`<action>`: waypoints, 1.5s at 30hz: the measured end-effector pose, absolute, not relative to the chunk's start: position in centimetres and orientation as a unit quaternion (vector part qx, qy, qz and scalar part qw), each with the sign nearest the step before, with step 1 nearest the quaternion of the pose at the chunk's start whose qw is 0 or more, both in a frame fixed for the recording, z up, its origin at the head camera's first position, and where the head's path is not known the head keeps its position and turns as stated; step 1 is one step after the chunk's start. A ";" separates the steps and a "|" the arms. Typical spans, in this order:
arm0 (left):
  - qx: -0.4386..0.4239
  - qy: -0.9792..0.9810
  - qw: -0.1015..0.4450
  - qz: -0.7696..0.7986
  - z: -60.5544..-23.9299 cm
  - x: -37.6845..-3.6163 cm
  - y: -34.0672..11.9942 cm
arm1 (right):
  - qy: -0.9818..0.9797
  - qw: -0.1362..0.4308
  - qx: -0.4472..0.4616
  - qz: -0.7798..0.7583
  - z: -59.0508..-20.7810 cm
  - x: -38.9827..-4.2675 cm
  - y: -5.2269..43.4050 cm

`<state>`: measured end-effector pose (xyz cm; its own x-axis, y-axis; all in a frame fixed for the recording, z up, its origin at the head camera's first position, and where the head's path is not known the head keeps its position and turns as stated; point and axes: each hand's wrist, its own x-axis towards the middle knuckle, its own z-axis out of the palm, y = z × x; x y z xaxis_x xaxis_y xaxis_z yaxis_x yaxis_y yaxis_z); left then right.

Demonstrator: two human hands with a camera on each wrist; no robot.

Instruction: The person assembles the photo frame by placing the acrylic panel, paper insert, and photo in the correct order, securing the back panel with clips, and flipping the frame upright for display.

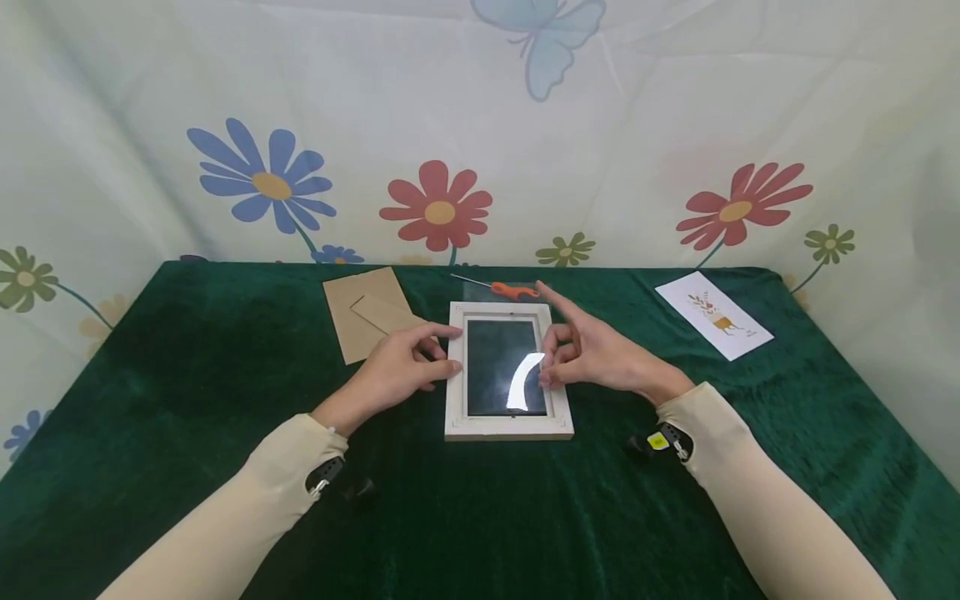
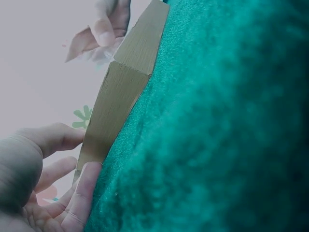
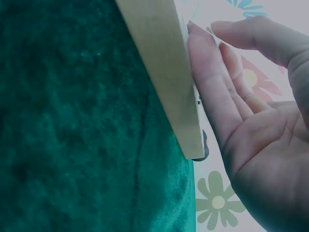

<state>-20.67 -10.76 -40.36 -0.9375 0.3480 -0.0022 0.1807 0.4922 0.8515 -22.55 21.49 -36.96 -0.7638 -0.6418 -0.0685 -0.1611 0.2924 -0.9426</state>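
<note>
A cream wooden picture frame (image 1: 508, 429) lies on the green cloth, with a clear pane (image 1: 495, 367) over its dark opening, catching a bright reflection. My left hand (image 1: 405, 358) holds the frame's left side; in the left wrist view its thumb and fingers touch the wooden side (image 2: 104, 104). My right hand (image 1: 592, 346) is at the frame's right inner edge, index finger stretched out, thumb and another finger pinching at the pane's edge. In the right wrist view its fingers (image 3: 212, 72) lie against the frame (image 3: 166, 72); their grip on the transparent edge is hard to make out.
A brown backing board (image 1: 345, 312) with a stand flap lies at the left. Behind the frame is an orange-handled screwdriver (image 1: 513, 291), beside what looks like another clear sheet (image 1: 476, 292). A printed white card (image 1: 712, 312) rests at the right. A flowered curtain (image 1: 600, 167) hangs behind.
</note>
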 end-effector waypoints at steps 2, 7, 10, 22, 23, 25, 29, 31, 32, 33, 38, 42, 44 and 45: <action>0.156 0.859 0.087 0.479 -40.4 -20.7 -10.8 | 0.777 0.227 -0.264 -0.524 -36.8 -22.4 21.5; 0.159 0.859 0.085 0.480 -40.3 -20.7 -10.8 | 0.782 0.229 -0.279 -0.509 -36.6 -22.2 21.5; 0.159 0.857 0.085 0.483 -40.4 -20.7 -10.8 | 0.786 0.232 -0.267 -0.508 -36.5 -22.1 21.5; 0.164 0.856 0.083 0.483 -40.3 -20.8 -10.8 | 0.816 0.165 -0.204 -0.516 -36.3 -21.8 20.9; 0.164 0.856 0.083 0.483 -40.3 -20.8 -10.8 | 0.819 0.157 -0.206 -0.513 -36.4 -21.8 21.0; 0.164 0.857 0.084 0.482 -40.3 -20.8 -10.8 | 0.819 0.143 -0.209 -0.515 -36.6 -21.9 21.0; 0.163 0.857 0.086 0.482 -40.3 -20.8 -10.8 | 0.802 0.128 -0.227 -0.538 -36.8 -22.2 21.0; 0.165 0.856 0.086 0.483 -40.3 -20.8 -10.8 | 0.799 0.117 -0.234 -0.542 -36.9 -22.4 20.9; 0.165 0.855 0.086 0.484 -40.3 -20.8 -10.8 | 0.800 0.111 -0.238 -0.540 -36.9 -22.5 20.8; 0.167 0.855 0.085 0.483 -40.3 -20.8 -10.8 | 0.801 0.106 -0.241 -0.538 -36.9 -22.5 20.8; 0.164 0.855 0.089 0.484 -40.3 -20.7 -10.8 | 0.815 0.097 -0.254 -0.512 -37.1 -22.7 20.7; 0.162 0.853 0.089 0.487 -40.3 -20.6 -10.8 | 0.827 0.095 -0.250 -0.495 -37.0 -23.1 20.6; 0.163 0.853 0.088 0.488 -40.3 -20.6 -10.8 | 0.833 0.088 -0.243 -0.490 -36.8 -23.4 20.6; 0.163 0.853 0.088 0.488 -40.2 -20.6 -10.8 | 0.836 0.083 -0.236 -0.488 -36.7 -23.6 20.5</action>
